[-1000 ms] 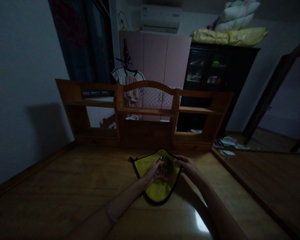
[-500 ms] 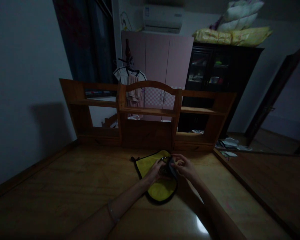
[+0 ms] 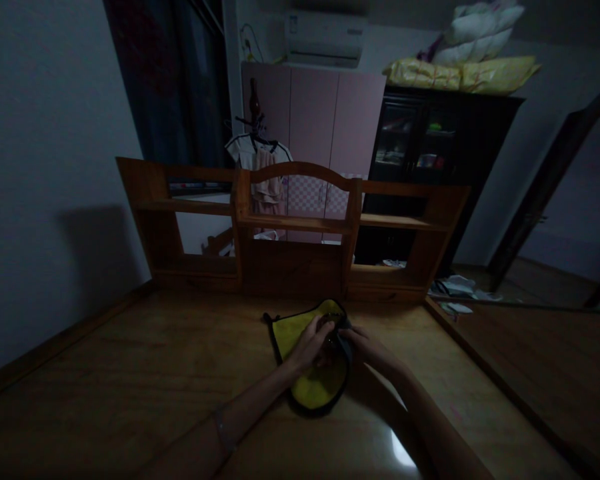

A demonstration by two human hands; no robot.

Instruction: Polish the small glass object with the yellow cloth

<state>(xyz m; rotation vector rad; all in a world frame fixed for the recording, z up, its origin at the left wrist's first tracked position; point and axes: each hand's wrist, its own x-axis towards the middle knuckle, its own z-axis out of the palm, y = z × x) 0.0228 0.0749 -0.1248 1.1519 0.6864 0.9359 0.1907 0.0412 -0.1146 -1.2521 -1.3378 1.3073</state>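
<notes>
A yellow cloth (image 3: 314, 392) with black edging lies on the wooden desk, its grey underside folded up at the right. My left hand (image 3: 311, 343) is over the middle of the cloth, fingers closed on a small dark object (image 3: 334, 316) with shiny glints along its rim. Its kind is too dim to make out. From the right, my right hand (image 3: 370, 345) pinches the folded grey side of the cloth against that object. A band circles my left forearm.
Along the back of the desk (image 3: 130, 360) stands a wooden shelf unit (image 3: 300, 225). A wall (image 3: 55, 167) borders the left side, and a raised wooden edge (image 3: 460, 340) runs along the right. Papers (image 3: 457, 308) lie beyond that edge.
My right hand has lowered slightly, its fingers now closer together on the grey fold. The cloth's right side has shifted a little to the left. My left hand keeps its hold.
</notes>
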